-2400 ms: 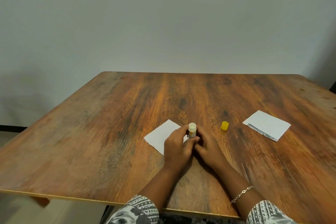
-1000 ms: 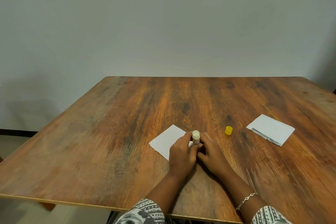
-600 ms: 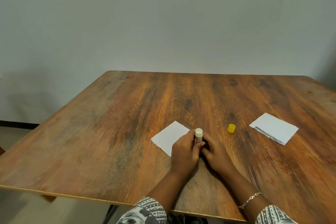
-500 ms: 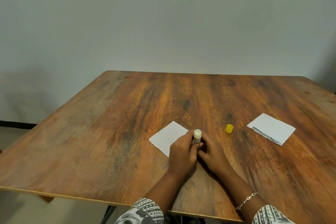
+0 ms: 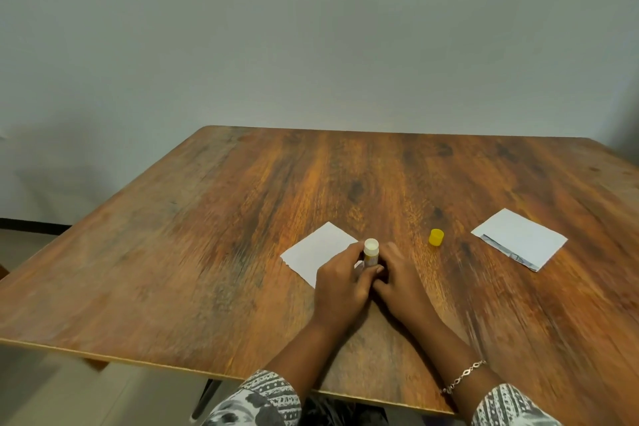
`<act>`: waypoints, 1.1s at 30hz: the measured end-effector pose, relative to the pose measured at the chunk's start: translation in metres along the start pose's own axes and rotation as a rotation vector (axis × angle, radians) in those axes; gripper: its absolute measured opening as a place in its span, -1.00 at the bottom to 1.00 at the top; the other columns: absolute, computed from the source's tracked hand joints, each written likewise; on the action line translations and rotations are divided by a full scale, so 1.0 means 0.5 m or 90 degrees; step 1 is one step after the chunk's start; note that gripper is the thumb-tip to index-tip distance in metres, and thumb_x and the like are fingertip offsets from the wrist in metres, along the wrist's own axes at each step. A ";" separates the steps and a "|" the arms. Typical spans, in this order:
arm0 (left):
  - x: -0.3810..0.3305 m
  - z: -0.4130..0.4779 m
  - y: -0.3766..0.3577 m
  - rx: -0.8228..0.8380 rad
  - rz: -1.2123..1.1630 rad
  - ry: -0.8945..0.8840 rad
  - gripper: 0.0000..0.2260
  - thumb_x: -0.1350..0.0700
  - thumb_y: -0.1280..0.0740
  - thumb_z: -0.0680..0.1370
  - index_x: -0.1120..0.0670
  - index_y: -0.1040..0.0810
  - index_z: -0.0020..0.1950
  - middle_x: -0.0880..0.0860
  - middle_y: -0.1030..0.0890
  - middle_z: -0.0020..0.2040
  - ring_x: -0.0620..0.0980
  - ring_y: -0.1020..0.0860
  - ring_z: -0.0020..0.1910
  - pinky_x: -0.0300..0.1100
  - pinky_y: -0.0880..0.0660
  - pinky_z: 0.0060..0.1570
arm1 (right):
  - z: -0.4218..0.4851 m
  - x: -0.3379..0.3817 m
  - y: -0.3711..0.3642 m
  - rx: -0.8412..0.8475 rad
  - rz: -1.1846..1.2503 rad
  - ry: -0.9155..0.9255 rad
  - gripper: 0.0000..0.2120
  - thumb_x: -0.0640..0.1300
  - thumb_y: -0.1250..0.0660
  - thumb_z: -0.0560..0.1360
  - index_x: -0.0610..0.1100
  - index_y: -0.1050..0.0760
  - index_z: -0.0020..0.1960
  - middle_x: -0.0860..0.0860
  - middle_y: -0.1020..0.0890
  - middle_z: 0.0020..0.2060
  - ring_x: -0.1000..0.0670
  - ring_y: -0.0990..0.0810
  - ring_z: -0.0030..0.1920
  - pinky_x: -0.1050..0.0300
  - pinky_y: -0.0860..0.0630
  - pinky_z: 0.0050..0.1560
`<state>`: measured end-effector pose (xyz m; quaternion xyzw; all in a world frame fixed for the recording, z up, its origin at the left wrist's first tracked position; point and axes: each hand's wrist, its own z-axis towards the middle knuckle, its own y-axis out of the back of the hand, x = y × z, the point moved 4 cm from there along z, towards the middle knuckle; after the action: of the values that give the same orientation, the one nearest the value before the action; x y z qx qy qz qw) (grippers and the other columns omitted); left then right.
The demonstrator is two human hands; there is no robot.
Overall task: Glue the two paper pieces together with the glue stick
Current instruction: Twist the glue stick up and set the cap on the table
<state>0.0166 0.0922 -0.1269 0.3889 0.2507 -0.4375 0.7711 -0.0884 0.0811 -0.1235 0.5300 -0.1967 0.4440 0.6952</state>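
An uncapped glue stick (image 5: 371, 251) stands upright on the wooden table (image 5: 207, 252), its white tip up. My left hand (image 5: 342, 284) wraps its body from the left, and my right hand (image 5: 401, 282) closes on its lower part from the right. A white paper piece (image 5: 316, 251) lies just left of the stick, partly under my left hand. A second white paper piece (image 5: 520, 238) with a printed edge lies far right. The yellow cap (image 5: 436, 237) sits between the stick and that paper.
The table's near edge (image 5: 173, 361) runs close below my wrists, and its left edge slants away to the far corner. A plain grey wall stands behind the table. Dark table legs show under the near edge.
Both hands stay around the upright glue stick in the same spot. Only the camera view has shifted slightly; papers and cap lie where they were.
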 end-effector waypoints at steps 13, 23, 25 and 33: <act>0.001 0.006 -0.001 0.004 -0.057 0.041 -0.82 0.15 -0.37 0.43 0.04 -0.54 0.02 -0.11 -0.64 -0.11 -0.19 -0.60 -0.10 -0.15 -0.55 -0.05 | 0.006 -0.012 0.005 -0.040 0.017 -0.032 -0.68 -0.41 -0.30 0.38 -0.10 -0.53 0.04 -0.12 -0.53 -0.14 0.06 -0.49 -0.17 0.36 -0.39 -0.22; 0.005 0.038 -0.023 -0.041 -0.107 0.085 -0.77 0.25 -0.39 0.45 0.06 -0.58 0.09 -0.15 -0.61 -0.07 -0.40 -0.53 -0.06 -0.54 -0.42 -0.03 | 0.043 -0.017 0.012 0.028 0.044 -0.038 -0.63 -0.38 -0.28 0.41 -0.05 -0.47 0.14 0.00 -0.56 -0.05 0.17 -0.52 -0.07 0.49 -0.41 -0.13; 0.005 0.046 -0.030 -0.060 -0.116 0.097 -0.76 0.24 -0.38 0.46 0.03 -0.57 0.10 -0.20 -0.59 -0.07 -0.42 -0.52 -0.04 -0.57 -0.40 -0.04 | 0.059 -0.020 0.017 0.013 0.018 -0.029 -0.65 -0.38 -0.29 0.40 -0.06 -0.49 0.09 -0.02 -0.53 -0.09 0.17 -0.49 -0.12 0.49 -0.39 -0.16; 0.011 0.043 -0.041 -0.072 -0.122 0.107 -0.65 0.27 -0.36 0.47 -0.14 -0.49 0.11 -0.38 -0.54 -0.05 -0.39 -0.53 0.00 -0.57 -0.41 -0.04 | 0.059 -0.033 0.023 -0.025 0.107 0.019 -0.52 -0.47 -0.26 0.38 0.05 -0.50 0.10 0.06 -0.63 -0.03 0.17 -0.57 0.01 0.34 -0.47 0.00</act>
<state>0.0026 0.0655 -0.1264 0.3540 0.3746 -0.4604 0.7228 -0.1010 0.0478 -0.1186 0.4913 -0.2389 0.5045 0.6686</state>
